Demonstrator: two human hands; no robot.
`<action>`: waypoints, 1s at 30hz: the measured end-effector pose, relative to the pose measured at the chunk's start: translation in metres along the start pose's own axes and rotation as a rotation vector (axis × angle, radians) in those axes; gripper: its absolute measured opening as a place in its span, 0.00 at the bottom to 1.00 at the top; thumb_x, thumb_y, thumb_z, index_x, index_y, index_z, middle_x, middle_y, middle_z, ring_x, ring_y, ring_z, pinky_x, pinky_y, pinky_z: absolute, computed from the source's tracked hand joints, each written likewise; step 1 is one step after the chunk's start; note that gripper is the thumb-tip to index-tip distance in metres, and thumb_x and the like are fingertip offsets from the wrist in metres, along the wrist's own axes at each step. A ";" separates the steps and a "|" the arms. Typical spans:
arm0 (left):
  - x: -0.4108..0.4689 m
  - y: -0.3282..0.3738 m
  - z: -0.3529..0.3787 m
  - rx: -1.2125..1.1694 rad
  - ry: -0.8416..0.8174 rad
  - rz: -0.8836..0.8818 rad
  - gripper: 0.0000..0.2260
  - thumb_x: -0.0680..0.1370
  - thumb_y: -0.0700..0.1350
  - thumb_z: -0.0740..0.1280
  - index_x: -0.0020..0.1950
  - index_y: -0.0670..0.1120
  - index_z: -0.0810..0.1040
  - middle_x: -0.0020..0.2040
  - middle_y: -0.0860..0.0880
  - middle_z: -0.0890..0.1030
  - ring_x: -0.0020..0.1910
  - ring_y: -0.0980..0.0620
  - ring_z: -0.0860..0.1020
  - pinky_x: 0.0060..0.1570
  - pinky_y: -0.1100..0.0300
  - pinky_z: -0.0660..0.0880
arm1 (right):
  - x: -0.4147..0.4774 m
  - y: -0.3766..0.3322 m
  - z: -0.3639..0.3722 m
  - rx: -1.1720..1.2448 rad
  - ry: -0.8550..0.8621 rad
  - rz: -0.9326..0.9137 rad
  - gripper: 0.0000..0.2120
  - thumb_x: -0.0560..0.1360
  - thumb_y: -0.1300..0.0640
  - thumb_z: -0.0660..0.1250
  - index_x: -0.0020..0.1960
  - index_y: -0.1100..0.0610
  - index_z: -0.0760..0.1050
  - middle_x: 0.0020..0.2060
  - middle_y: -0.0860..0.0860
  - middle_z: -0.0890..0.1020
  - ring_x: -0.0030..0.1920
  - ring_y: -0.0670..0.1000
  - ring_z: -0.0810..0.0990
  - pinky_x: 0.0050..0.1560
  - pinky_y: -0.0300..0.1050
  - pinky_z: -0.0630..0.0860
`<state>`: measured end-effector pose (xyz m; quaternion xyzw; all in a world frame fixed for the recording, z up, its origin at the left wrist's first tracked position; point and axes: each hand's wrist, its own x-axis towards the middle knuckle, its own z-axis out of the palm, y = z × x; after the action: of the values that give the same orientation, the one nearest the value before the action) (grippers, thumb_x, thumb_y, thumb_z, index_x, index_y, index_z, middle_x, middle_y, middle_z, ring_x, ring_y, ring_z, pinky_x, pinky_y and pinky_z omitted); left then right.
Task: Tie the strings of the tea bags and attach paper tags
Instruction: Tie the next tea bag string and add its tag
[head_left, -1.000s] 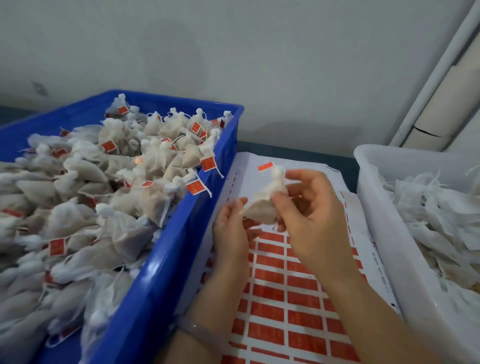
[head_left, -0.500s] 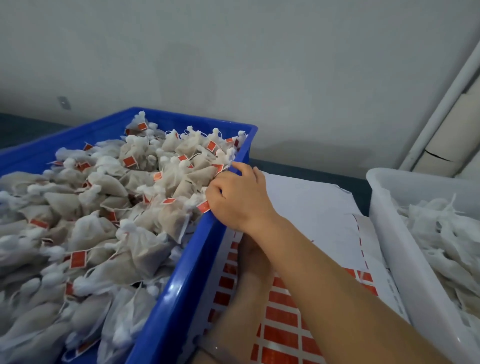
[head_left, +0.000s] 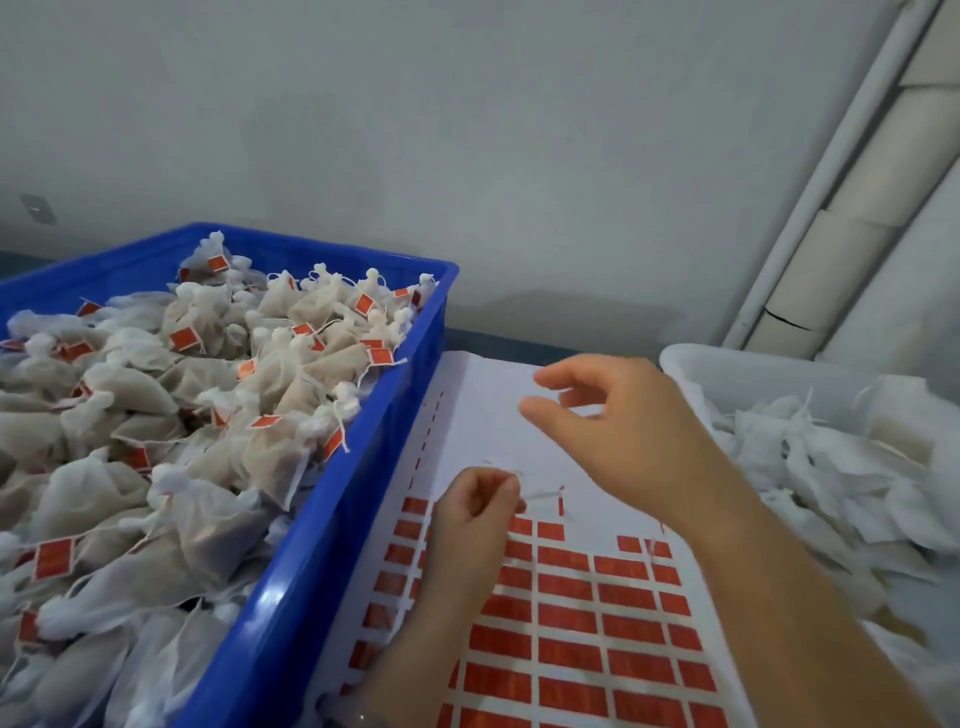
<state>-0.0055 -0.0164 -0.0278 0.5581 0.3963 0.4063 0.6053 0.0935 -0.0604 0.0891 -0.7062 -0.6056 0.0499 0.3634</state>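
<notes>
The left grip (head_left: 475, 512) is curled tight. Its thumb and forefinger pinch one end of a thin pale strip with a red tip (head_left: 545, 496), which sticks out to the grip's right. The strip sits just above the white backing sheet of red rectangular paper tags (head_left: 571, 629) on the worktop. It is blurred, but it looks like a tag lifted off that sheet.

The right grip (head_left: 623, 421) hangs beyond and to the right of the left one, fingers loosely bent and apart, holding nothing. Just right of it stands the white plastic bin (head_left: 727, 364), heaped with limp white mesh tea bags without tags (head_left: 831, 467). To the left of the left grip is the blue plastic crate (head_left: 343, 519), piled with tied beige tea bags carrying red tags (head_left: 270, 374).

The untied bags should be very light and soft, collapsing under any squeeze. Their loose strings are likely to snag on neighbouring bags. Each is best taken at the gathered neck, where the string runs, not by the filled belly. The tag is thin paper, probably sticky on one face and apt to curl or cling to skin, so it is best held by one bare corner.
</notes>
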 end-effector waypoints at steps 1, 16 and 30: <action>0.000 -0.003 -0.001 -0.002 0.016 0.006 0.04 0.78 0.49 0.63 0.46 0.53 0.76 0.40 0.55 0.82 0.40 0.58 0.81 0.39 0.66 0.77 | -0.012 0.014 -0.018 -0.072 -0.016 0.037 0.08 0.71 0.43 0.67 0.50 0.38 0.74 0.42 0.31 0.74 0.42 0.33 0.74 0.39 0.26 0.66; -0.001 -0.004 0.003 0.079 0.041 0.000 0.03 0.78 0.49 0.63 0.47 0.53 0.76 0.42 0.55 0.82 0.43 0.54 0.81 0.46 0.58 0.80 | -0.072 0.178 -0.115 -0.404 -0.607 0.598 0.24 0.48 0.35 0.73 0.40 0.44 0.80 0.36 0.39 0.83 0.35 0.41 0.81 0.34 0.36 0.75; 0.001 -0.009 0.000 0.070 0.048 0.002 0.02 0.77 0.48 0.64 0.46 0.53 0.76 0.40 0.57 0.82 0.40 0.56 0.82 0.42 0.61 0.80 | -0.090 0.213 -0.131 -0.298 -0.494 0.636 0.19 0.45 0.47 0.80 0.33 0.34 0.80 0.31 0.41 0.83 0.30 0.40 0.81 0.30 0.30 0.74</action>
<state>-0.0046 -0.0164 -0.0366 0.5695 0.4238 0.4062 0.5753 0.3112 -0.2001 0.0296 -0.8694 -0.4271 0.2390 0.0683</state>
